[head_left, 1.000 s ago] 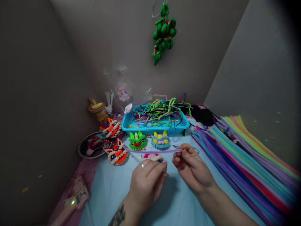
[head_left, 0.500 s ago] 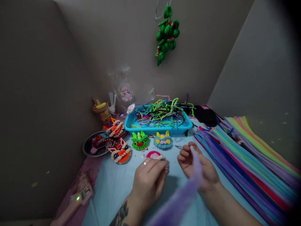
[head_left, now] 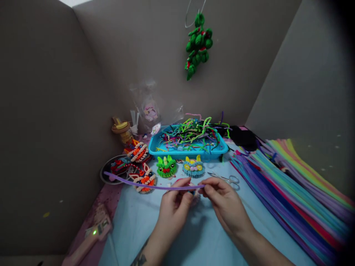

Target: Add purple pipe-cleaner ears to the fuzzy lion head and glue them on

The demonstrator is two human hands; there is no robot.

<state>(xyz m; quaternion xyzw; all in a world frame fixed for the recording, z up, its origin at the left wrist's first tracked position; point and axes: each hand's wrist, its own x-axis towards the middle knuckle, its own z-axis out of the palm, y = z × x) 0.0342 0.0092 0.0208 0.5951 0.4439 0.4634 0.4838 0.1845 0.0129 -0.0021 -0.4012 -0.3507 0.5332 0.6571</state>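
Stretching across the centre of the frame is a purple pipe cleaner (head_left: 155,187): slim, fuzzy, one plain colour, bowed in a shallow sag, its free left end rising highest, in front of a metal bowl (head_left: 103,178). My right hand (head_left: 222,201), right of centre, pinches its right end between thumb and fingertips. My left hand (head_left: 174,207), just beside it, is curled on a small fuzzy piece (head_left: 195,198), pinkish and mostly hidden; I cannot tell whether those fingers also touch the purple length. Behind my hands, mid-frame, sit a green creature face (head_left: 166,167) and a blue-and-yellow one (head_left: 193,167). Silver scissors (head_left: 233,181) lie just beyond my right hand.
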